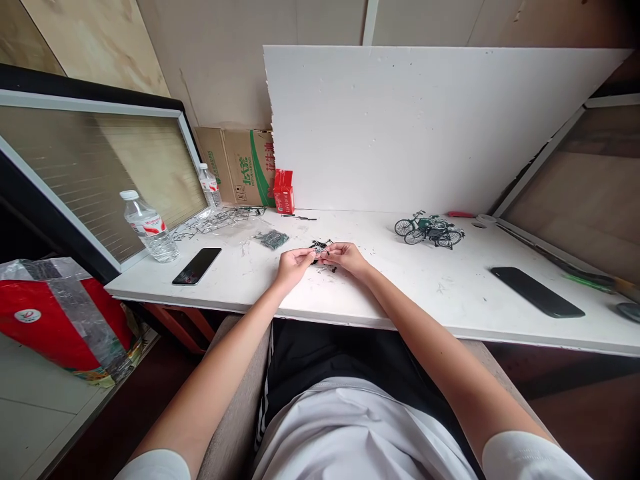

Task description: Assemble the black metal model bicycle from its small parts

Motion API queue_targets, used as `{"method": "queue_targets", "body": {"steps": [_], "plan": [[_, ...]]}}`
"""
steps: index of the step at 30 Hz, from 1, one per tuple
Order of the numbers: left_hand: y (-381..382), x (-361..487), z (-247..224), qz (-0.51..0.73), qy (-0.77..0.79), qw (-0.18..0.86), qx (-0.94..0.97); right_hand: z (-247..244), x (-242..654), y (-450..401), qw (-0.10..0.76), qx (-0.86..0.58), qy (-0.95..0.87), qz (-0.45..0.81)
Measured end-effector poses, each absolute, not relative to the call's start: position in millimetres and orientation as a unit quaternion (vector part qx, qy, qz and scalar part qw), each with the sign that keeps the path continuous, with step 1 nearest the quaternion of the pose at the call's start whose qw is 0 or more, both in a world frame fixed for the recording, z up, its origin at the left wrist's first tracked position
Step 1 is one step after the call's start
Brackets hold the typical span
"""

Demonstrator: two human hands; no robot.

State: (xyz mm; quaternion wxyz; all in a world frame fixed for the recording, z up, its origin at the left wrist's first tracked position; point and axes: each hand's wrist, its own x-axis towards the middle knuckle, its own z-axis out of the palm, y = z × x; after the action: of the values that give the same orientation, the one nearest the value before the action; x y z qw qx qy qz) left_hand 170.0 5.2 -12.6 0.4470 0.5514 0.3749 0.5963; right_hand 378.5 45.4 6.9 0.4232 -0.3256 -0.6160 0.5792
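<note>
Parts [319,249], small and slender, sit pinched between our left hand [295,267] and right hand [351,258] over the desk [395,283]; we could snap one by squeezing hard, or drop it if our grip loosens.

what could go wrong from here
The small parts at the fingertips of the left hand and right hand could slip and scatter across the white desk. If bumped, the nearer water bottle might topple onto the phone at the left.
</note>
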Motion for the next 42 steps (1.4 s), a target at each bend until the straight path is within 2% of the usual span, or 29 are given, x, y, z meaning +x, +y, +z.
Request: {"method": "queue_targets", "body": {"steps": [9,16,21,27,30,36,42], "plan": [[3,170,-9,0.587,0.388,0.445,0.554,16,376,40,0.427,-0.346,-0.64,0.537],[2,170,-7,0.591,0.392,0.449,0.544,12,377,45,0.407,-0.327,-0.615,0.591],[3,171,-8,0.598,0.387,0.442,0.545,12,377,47,0.435,-0.337,-0.585,0.596],[3,172,-12,0.563,0.44,0.387,0.582,11,379,55,0.513,-0.406,-0.577,0.49],[5,172,-17,0.565,0.446,0.347,0.601,9,380,58,0.525,-0.423,-0.59,0.445],[8,168,-21,0.587,0.45,0.286,0.609,9,380,56,0.488,-0.4,-0.657,0.412],[8,167,-18,0.591,0.464,0.318,0.578,10,380,49,0.426,-0.383,-0.707,0.414]]}}
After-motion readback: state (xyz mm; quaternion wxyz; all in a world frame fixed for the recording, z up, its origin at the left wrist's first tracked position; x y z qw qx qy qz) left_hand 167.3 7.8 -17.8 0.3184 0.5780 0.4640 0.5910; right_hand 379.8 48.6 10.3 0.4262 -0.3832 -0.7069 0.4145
